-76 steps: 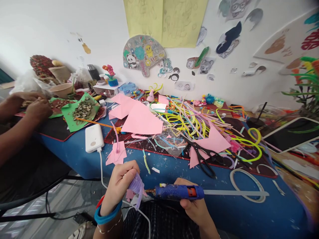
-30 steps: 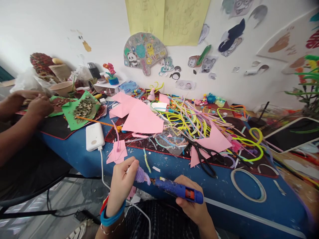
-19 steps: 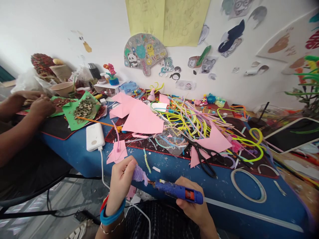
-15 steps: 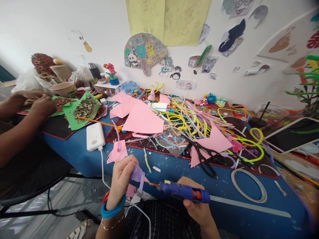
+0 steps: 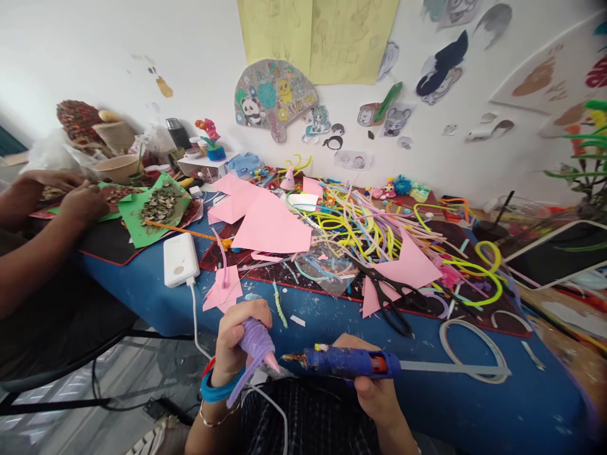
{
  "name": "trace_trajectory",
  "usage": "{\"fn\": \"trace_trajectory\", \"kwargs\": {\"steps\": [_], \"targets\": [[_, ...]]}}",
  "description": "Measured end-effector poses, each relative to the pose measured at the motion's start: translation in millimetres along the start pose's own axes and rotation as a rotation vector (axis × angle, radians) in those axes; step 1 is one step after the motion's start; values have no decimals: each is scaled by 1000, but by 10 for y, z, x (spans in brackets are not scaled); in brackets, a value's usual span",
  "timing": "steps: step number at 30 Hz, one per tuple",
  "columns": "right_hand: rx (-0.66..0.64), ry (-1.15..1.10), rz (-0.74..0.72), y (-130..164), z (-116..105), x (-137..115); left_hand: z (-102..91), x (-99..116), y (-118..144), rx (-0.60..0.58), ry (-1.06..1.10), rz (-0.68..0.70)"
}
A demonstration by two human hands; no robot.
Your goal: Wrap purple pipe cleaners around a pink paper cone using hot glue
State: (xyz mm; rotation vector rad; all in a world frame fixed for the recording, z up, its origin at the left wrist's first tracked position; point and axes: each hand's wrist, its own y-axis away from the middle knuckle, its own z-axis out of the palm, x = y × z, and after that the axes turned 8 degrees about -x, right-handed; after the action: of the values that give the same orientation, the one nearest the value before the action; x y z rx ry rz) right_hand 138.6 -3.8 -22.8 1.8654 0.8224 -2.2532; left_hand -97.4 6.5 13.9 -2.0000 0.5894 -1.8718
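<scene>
My left hand (image 5: 233, 338) grips a small pink paper cone wrapped in purple pipe cleaner (image 5: 256, 342), its pink tip pointing down and right. A loose purple tail hangs below it. My right hand (image 5: 368, 387) holds a blue glue gun (image 5: 345, 363) level, with its nozzle a short way right of the cone's tip. A clear glue stick (image 5: 450, 367) sticks out of the gun's back to the right. Both hands are at the near edge of the blue table (image 5: 427, 404).
Black scissors (image 5: 389, 300), pink paper pieces (image 5: 270, 229) and a heap of pipe cleaners (image 5: 374, 227) lie beyond my hands. A white power bank (image 5: 179, 260) with a cable sits at left. Another person's hands (image 5: 78, 201) are at far left by green paper (image 5: 154, 212).
My left hand turned the cone so its tip points down and right. The glue gun levelled out and its nozzle drew slightly away from the cone.
</scene>
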Motion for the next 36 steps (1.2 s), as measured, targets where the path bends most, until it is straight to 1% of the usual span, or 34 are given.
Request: {"fn": "trace_trajectory", "kwargs": {"steps": [2, 4, 10, 13, 21, 27, 32, 36], "targets": [[-12, -25, 3, -17, 21, -22, 9, -12, -15, 5, 23, 65], [-21, -26, 13, -30, 42, -45, 19, -19, -29, -5, 23, 90], [-51, -24, 36, -53, 79, -80, 29, -18, -56, -71, 1, 117], [-64, -40, 31, -57, 81, -79, 25, -12, -57, -80, -25, 118], [-76, -16, 49, -44, 69, -61, 46, 43, -90, -62, -58, 156], [-75, -18, 43, -42, 56, -32, 45, 51, -94, -36, -65, 160], [-64, -33, 56, -42, 53, -27, 38, 48, -86, -20, -19, 190], [-56, -3, 28, -57, 60, -44, 34, 36, -73, 6, 7, 202]]}}
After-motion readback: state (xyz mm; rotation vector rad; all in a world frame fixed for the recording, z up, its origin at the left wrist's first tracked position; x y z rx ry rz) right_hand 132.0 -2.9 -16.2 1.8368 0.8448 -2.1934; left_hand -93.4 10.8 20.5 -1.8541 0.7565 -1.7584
